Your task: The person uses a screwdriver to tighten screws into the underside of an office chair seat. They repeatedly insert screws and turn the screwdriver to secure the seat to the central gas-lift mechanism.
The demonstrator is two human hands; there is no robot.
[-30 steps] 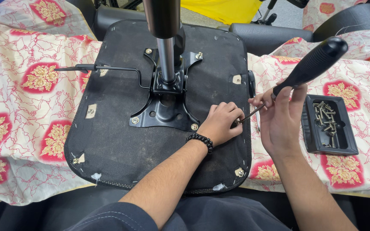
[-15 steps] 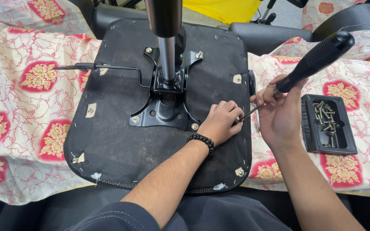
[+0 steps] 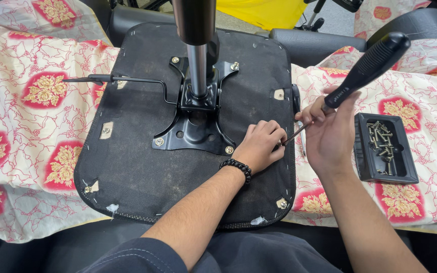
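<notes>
Barely anything has moved: right hand (image 3: 332, 136) clamps screwdriver (image 3: 360, 68); left hand (image 3: 259, 146), fingers together, should steady its tip.

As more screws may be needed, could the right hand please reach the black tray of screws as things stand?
Probably yes: the tray lies open just beside the right hand, nothing between, but that hand holds the screwdriver.
</notes>
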